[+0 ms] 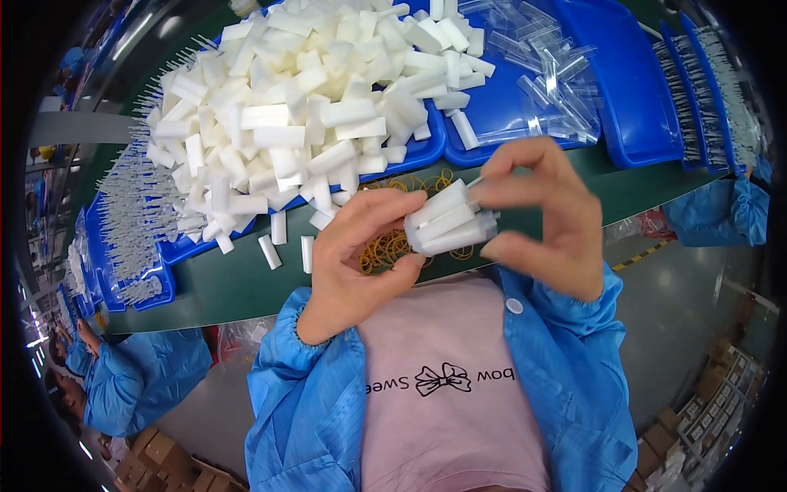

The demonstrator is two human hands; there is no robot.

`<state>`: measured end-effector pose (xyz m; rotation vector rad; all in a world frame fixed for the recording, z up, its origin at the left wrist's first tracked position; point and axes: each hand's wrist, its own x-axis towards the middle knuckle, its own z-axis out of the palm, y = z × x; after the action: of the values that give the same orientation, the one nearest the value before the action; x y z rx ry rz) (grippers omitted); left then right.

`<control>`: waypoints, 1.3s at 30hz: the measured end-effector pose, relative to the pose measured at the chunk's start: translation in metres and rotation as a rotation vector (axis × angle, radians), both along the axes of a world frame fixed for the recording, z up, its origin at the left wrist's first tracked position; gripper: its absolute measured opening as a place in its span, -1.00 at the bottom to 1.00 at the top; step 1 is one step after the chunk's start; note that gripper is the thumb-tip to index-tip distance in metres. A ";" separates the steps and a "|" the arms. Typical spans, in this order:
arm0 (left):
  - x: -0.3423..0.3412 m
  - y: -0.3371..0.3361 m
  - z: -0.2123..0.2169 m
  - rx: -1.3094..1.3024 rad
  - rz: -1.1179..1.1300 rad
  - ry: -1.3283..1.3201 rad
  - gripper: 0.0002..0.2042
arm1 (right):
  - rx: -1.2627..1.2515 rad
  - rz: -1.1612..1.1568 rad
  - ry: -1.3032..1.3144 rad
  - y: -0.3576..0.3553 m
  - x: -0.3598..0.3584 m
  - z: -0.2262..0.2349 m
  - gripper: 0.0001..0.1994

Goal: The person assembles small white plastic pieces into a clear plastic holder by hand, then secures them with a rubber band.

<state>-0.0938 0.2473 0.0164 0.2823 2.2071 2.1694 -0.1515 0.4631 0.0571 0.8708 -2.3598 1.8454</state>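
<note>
Between my hands is a small bundle of white foam-like pieces (447,220) with clear plastic at its ends. My left hand (348,254) is closed around its left end, with thumb and fingers on opposite sides. At the right end, the fingers and thumb of my right hand (548,217) curve around the bundle, blurred by motion. Yellow-brown rubber bands (381,251) lie on the green table (221,287) just below and behind the bundle. A large heap of loose white foam-like blocks (270,119) rises beyond my left hand, with a few blocks fallen near it.
Clear plastic tubes (549,70) lie in a blue tray (500,131) at the far right of the heap. Racks of thin upright pins (135,217) stand at left, more pin racks (709,90) at far right. A person in blue (135,377) sits at lower left; cardboard boxes (164,455) are stacked behind.
</note>
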 end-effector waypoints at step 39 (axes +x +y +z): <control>0.004 0.003 0.015 -0.305 0.244 0.546 -0.54 | -0.350 -0.191 0.017 -0.020 -0.006 -0.012 -0.71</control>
<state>-0.0901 0.2504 0.0313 0.6946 2.9624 1.9883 -0.1573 0.4430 0.0453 0.5972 -1.9407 2.0669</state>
